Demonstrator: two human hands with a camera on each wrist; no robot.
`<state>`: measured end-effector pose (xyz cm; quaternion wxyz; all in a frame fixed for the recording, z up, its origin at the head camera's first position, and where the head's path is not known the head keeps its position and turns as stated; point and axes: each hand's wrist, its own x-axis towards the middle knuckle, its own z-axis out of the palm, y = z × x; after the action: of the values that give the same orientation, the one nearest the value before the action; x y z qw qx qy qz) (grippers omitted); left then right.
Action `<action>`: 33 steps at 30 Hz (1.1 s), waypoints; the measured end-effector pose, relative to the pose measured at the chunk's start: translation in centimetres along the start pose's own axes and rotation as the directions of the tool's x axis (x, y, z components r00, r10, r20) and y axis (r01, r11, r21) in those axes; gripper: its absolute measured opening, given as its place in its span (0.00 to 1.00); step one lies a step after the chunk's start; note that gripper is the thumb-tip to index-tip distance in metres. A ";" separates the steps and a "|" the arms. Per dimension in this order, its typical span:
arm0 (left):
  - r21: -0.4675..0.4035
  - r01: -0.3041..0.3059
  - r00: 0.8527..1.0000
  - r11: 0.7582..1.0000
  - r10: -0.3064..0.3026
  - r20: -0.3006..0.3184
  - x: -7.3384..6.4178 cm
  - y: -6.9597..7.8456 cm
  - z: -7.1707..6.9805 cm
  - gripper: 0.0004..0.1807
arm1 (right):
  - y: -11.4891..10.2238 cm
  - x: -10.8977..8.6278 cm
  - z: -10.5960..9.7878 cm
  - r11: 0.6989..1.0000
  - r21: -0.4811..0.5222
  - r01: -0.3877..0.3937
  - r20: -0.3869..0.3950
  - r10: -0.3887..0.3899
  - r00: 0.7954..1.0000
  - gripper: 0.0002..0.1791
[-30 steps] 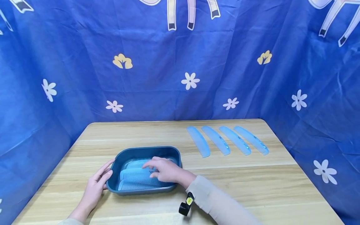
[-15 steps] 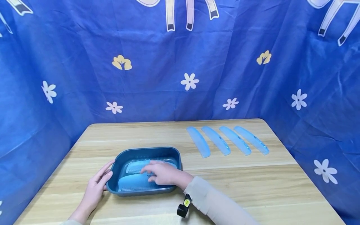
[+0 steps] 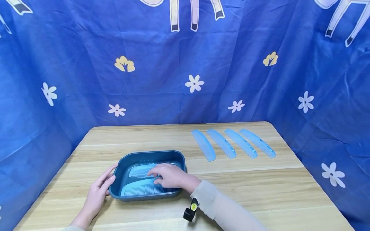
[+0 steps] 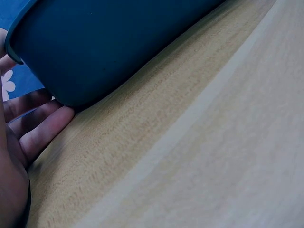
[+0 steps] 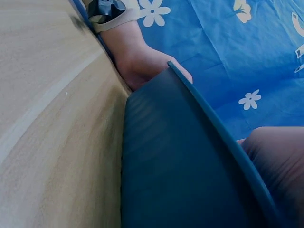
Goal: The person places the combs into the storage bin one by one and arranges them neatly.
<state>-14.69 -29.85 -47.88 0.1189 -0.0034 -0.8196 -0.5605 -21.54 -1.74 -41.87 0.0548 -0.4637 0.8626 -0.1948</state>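
Note:
A dark teal plastic basin (image 3: 144, 198) stands on the table, with light blue combs lying in it. The front comb (image 3: 138, 188) and the back comb (image 3: 140, 171) lie lengthwise, apart at their left ends. My left hand (image 3: 96, 194) holds the basin's left end, thumb at the rim; in the left wrist view its lower fingers (image 4: 47, 128) touch the outside near the base. Inside the basin, my right hand (image 3: 171, 175) hovers over the combs with bent fingers, thumb and forefinger apart. It hides the combs' right ends. The right wrist view shows mainly the basin's outer wall (image 5: 175, 156).
Several more light blue combs, among them the leftmost comb (image 3: 204, 146), lie slanted in a row at the back right of the wooden table (image 3: 245, 183). A blue patterned cloth (image 3: 156, 64) hangs around the table's back and sides.
A middle comb shown between the other two has been moved forward over the front one. The right hand moved slightly toward me, then back a little. The left hand stays put.

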 end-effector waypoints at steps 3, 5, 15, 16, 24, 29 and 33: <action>0.002 -0.001 1.000 1.000 0.001 0.000 0.0 0.0 0.0 0.24 | 0.2 -0.1 -0.2 0.999 0.035 0.002 -0.009 -0.001 1.000 0.17; -0.002 0.002 1.000 1.000 -0.002 0.001 0.0 0.0 0.0 0.24 | 0.3 -0.1 -0.3 0.998 0.060 0.002 -0.021 0.000 1.000 0.18; -0.009 0.001 1.000 1.000 -0.001 0.004 -0.1 0.0 -0.1 0.24 | 0.9 -0.8 -0.9 0.993 0.114 -0.011 -0.139 0.027 0.990 0.20; -0.008 0.000 1.000 1.000 0.000 0.005 -0.1 0.0 -0.1 0.24 | 1.0 -0.9 -0.9 0.993 0.117 -0.004 -0.153 0.022 0.988 0.20; -0.007 0.005 1.000 1.000 -0.005 0.000 -0.1 0.0 -0.1 0.24 | 1.7 -1.6 -1.2 0.988 0.156 0.011 -0.190 0.019 0.982 0.20; 0.013 0.010 1.000 1.000 -0.010 -0.005 -0.1 0.0 -0.1 0.24 | 2.2 -1.9 -1.5 0.984 0.177 0.006 -0.208 0.032 0.978 0.20; 0.021 0.011 1.000 1.000 -0.011 -0.007 0.0 0.0 -0.1 0.24 | 2.6 -2.2 -1.7 0.982 0.191 0.010 -0.244 0.037 0.969 0.19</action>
<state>-14.63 -29.93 -47.88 0.1184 0.0043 -0.8251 -0.5524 -22.74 1.83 -41.49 -0.0073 -0.4227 0.8432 -0.3320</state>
